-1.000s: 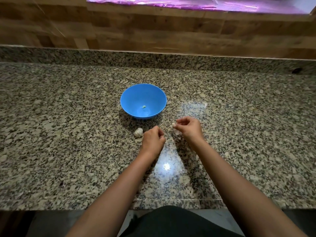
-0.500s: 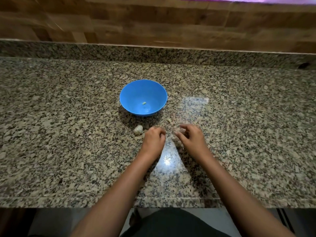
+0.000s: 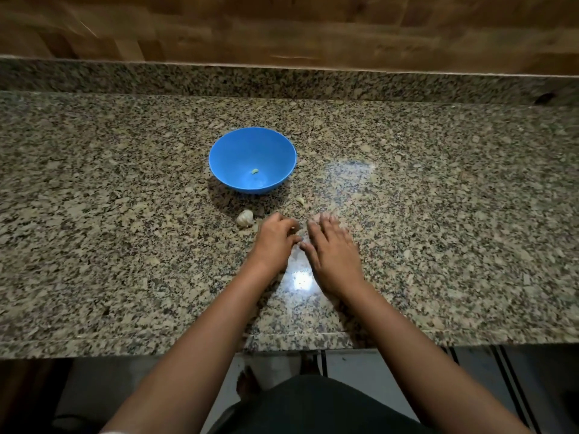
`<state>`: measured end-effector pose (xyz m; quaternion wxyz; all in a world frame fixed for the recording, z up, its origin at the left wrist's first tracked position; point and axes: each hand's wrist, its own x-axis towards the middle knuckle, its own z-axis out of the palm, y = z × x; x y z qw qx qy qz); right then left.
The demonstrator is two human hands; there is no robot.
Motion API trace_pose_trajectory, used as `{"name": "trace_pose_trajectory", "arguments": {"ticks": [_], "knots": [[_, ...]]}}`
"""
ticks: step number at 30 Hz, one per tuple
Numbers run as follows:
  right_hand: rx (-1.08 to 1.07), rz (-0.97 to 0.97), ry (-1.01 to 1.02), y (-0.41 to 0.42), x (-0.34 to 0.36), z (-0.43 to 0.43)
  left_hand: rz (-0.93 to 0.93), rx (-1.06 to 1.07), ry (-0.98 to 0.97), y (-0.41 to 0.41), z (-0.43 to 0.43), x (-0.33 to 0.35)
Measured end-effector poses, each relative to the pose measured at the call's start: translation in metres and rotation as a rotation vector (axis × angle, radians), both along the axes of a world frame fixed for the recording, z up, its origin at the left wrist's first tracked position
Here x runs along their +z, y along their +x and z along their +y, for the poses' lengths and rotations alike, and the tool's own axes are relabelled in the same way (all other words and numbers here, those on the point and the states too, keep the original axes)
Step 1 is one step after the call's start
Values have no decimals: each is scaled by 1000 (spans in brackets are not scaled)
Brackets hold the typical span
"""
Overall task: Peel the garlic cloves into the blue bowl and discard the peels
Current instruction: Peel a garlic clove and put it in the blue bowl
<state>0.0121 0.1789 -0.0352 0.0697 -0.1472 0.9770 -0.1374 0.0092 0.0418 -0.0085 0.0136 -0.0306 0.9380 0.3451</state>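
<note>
On the speckled granite counter (image 3: pixel 125 245), the left hand (image 3: pixel 274 241) curls, seemingly pinching something small; the right hand (image 3: pixel 332 245) lies flat, fingers straight. The round blue plastic bowl (image 3: pixel 225 158) holds one peeled garlic clove (image 3: pixel 255 171); a white garlic bulb (image 3: pixel 244 218) sits nearby.

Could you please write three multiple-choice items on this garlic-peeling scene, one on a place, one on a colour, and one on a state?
1. Where does the garlic bulb lie?
A. inside the bowl
B. on the counter, nearer the person than the bowl, beside the left hand
C. to the right of the right hand

2. What colour is the bowl?
A. red
B. white
C. blue

3. How is the right hand held?
A. fingers straight, palm down over the granite counter
B. clenched in a fist
C. gripping the bowl

Answers:
1 B: the bulb sits just left of the left hand, outside the bowl.
2 C: its whole surface is blue.
3 A: the fingers lie extended and flat.
</note>
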Motion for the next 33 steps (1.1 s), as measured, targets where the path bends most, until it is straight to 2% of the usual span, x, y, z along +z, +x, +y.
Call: {"name": "trace_pose_trajectory", "arguments": {"ticks": [3, 5, 10, 12, 14, 16, 20, 25, 29, 33], "knots": [[-22, -1, -284, 12, 1, 8, 24, -44, -66, 2, 5, 2], [-48, 14, -383, 25, 6, 12, 44, -37, -70, 8, 10, 1], [37, 141, -358, 47, 20, 24, 53, -9, 6, 36, 30, 0], [39, 130, -352, 48, 21, 26, 25, 37, 57, 44, 32, 1], [-9, 80, -386, 47, 23, 21, -25, 153, 198, 50, 27, 2], [-128, -24, -505, 46, 28, 9, -81, 330, 405, 59, 14, 4], [-287, -420, -869, 45, 44, -37, -125, 601, 904, 85, -23, 13], [-118, -753, -1000, 78, 65, -134, 50, 868, 1192, 143, -101, 21], [2, -984, -942, 135, 62, -231, 276, 1111, 1298, 222, -176, 24], [125, -1116, -844, 208, 46, -329, 334, 1285, 1211, 315, -255, 13]]}}
